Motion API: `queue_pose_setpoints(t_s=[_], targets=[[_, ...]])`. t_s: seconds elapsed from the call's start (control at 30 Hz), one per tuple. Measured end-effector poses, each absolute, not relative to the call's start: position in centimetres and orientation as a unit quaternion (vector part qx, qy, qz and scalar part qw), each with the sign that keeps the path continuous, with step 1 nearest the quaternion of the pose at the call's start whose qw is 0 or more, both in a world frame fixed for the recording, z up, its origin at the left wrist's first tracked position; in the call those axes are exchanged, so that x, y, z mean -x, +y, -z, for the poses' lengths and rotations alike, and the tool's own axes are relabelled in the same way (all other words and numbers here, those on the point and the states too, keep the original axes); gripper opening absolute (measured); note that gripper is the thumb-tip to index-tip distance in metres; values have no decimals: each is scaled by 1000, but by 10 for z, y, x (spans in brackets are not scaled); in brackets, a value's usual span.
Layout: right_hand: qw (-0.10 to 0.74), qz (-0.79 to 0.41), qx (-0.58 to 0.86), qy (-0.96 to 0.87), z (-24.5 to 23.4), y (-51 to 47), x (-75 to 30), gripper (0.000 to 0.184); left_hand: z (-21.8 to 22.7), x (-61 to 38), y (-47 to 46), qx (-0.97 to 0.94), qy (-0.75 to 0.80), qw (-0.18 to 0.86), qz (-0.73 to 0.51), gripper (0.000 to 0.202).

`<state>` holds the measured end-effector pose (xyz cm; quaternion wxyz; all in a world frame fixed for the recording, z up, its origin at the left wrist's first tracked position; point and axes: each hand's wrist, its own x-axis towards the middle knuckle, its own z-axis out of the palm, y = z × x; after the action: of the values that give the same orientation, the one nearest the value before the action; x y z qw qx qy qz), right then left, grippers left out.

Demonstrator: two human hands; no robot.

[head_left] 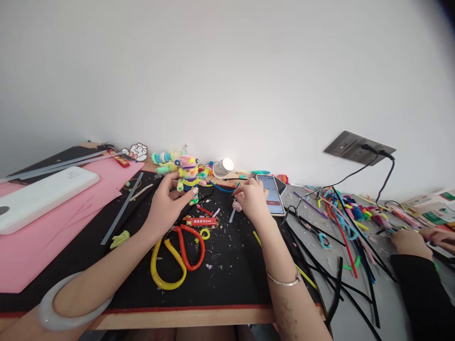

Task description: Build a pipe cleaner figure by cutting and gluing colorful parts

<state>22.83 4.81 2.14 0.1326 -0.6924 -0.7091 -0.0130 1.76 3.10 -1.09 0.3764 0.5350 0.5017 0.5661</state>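
So the left hand (pixel 168 201) has its fingers and thumb wrapped around a fuzzy, multicolored pipe-cleaner figure with a pink head (pixel 187 171), keeping it upright over the black-topped surface with red edging (pixel 227 289). The right hand (pixel 253 196) has its fingertips bunched together right at a small pale-pink lump (pixel 237 205), with a thin bluish stick (pixel 232 216) poking out below. Honestly can't tell if it's gripping that bit or just touching it. Between the forearms there's a tool with looped red and yellow handles (pixel 183 248), just below a red strip with white lettering (pixel 203 221). A white paper cup (pixel 223 167) lies tipped near the wall, and a lit-up phone (pixel 272 196) sits just beside the right hand. Over on the right, someone else's black sleeve (pixel 414 284) is near scattered colorful pipe cleaners (pixel 350 232).
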Motion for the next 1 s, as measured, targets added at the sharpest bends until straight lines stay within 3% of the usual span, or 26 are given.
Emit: queue_pose_setpoints(t_s=[0.27,0.6,0.8,1.0], targets=[[29,36,638,-769,-9,74,-222,21,17,-19,32,-529,502,386,-564,46],[17,34,632,-774,-3,81,-219,21,18,-19,33,-530,500,404,-554,51],[104,-33,656,-747,2,80,-227,17,20,-18,35,-535,507,407,-540,54],[333,-275,579,-692,5,61,-235,13,17,-18,33,-555,517,411,-506,52]])
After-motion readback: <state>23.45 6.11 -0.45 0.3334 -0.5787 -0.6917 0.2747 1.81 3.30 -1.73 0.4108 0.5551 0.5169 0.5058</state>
